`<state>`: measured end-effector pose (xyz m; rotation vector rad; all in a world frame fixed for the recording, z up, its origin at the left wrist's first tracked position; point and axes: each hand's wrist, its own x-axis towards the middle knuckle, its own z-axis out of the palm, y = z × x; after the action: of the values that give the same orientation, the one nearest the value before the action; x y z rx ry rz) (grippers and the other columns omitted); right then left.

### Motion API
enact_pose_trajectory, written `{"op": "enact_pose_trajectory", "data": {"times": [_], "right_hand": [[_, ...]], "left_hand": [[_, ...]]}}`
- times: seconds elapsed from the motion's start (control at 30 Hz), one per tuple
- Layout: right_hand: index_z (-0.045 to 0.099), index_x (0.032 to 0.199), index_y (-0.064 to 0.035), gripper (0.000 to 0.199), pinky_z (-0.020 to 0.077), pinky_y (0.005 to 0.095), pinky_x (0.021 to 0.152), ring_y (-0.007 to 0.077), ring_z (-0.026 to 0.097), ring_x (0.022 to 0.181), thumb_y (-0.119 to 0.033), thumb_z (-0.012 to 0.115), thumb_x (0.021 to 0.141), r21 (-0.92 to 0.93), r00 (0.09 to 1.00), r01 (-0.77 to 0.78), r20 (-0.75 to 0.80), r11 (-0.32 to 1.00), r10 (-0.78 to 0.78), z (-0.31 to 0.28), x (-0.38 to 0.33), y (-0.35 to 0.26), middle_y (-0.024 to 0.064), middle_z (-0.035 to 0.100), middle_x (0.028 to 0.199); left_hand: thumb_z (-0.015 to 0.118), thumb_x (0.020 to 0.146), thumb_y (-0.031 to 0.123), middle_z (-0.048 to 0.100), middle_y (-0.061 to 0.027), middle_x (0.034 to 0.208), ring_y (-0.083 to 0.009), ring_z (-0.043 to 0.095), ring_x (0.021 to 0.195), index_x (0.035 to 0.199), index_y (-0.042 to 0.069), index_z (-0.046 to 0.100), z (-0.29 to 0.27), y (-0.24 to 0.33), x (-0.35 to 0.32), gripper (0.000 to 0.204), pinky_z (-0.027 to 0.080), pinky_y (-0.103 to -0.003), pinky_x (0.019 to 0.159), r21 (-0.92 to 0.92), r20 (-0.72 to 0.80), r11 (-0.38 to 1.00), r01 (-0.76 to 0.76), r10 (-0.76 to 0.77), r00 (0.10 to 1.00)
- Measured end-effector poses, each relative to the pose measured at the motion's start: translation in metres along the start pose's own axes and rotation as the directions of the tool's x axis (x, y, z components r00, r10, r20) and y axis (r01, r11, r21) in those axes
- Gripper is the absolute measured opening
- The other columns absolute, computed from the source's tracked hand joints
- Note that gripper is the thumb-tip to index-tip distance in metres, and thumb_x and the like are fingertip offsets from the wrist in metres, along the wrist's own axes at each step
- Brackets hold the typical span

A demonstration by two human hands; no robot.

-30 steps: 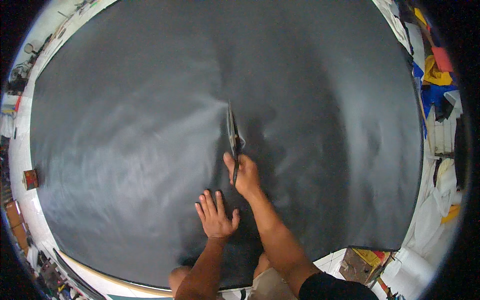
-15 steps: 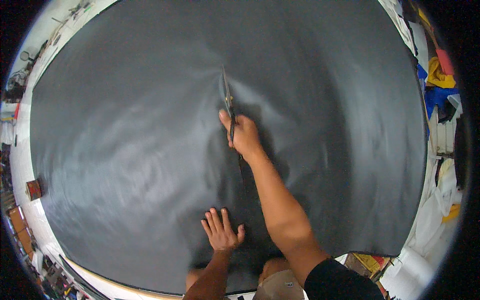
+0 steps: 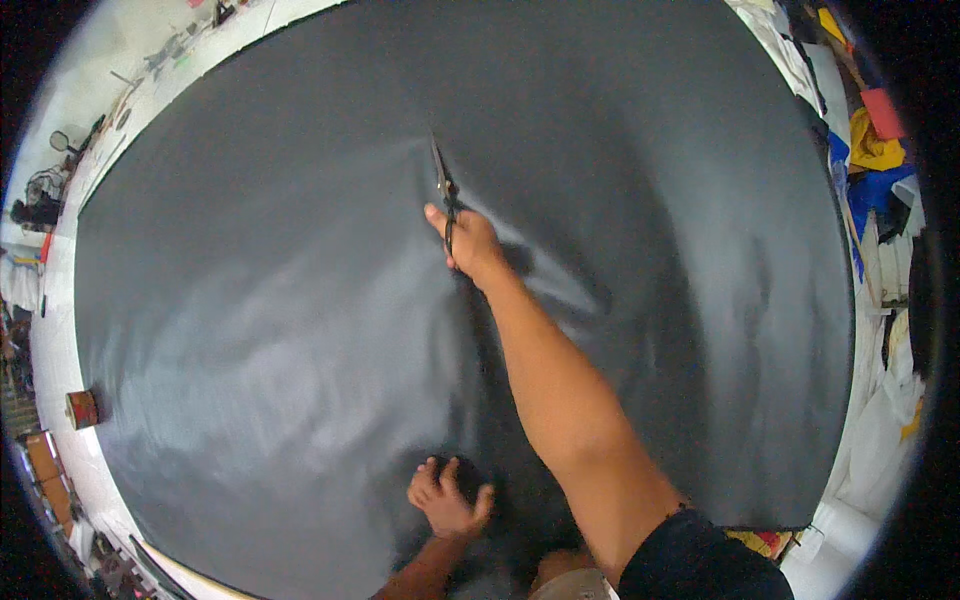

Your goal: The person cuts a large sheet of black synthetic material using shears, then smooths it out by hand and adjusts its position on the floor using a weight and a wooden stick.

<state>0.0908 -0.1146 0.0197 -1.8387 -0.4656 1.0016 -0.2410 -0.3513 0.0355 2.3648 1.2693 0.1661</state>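
Grey fabric (image 3: 300,330): right hand (image 3: 470,245) fingers gripping scissors (image 3: 442,190) (blades forward); left hand (image 3: 445,495) pressing flat, fingers spread

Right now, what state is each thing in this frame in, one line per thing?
Dark fabric: spread flat over the table, rippled near the scissors.
Scissors: in the right hand, blades pointing away along the fabric; open or closed not clear.
Right hand: arm stretched out, gripping the scissors' handles.
Left hand: fingers spread, pressing on the fabric's near part.
Small red roll: at the table's left edge.
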Motion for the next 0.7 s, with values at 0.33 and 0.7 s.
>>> {"op": "enact_pose_trajectory", "data": {"times": [0.33,0.7], "right_hand": [[0.049,0.063,-0.0098,0.053,0.0373,0.0282,0.046,0.0125,0.046,0.044,-0.055,0.063,0.088,0.068,0.999,-0.029,0.019,0.997,0.028,0.008,-0.007,-0.015,0.0010,0.047,0.052],[0.048,0.073,-0.0090,0.048,0.0377,0.0278,0.052,0.0108,0.045,0.053,-0.052,0.058,0.093,0.068,0.997,-0.032,0.074,0.997,0.027,-0.013,0.000,-0.005,0.0006,0.047,0.060]], "left_hand": [[0.044,0.094,0.046,0.027,-0.0223,0.154,-0.0397,0.021,0.144,0.147,0.008,0.035,-0.012,-0.008,0.419,0.066,0.013,-0.052,0.117,0.266,-0.330,0.961,0.078,0.014,0.944],[0.048,0.092,0.044,0.024,-0.0248,0.154,-0.0428,0.021,0.143,0.148,0.008,0.033,-0.010,0.011,0.418,0.069,0.013,-0.056,0.116,0.261,-0.211,0.961,0.090,-0.034,0.977]]}}
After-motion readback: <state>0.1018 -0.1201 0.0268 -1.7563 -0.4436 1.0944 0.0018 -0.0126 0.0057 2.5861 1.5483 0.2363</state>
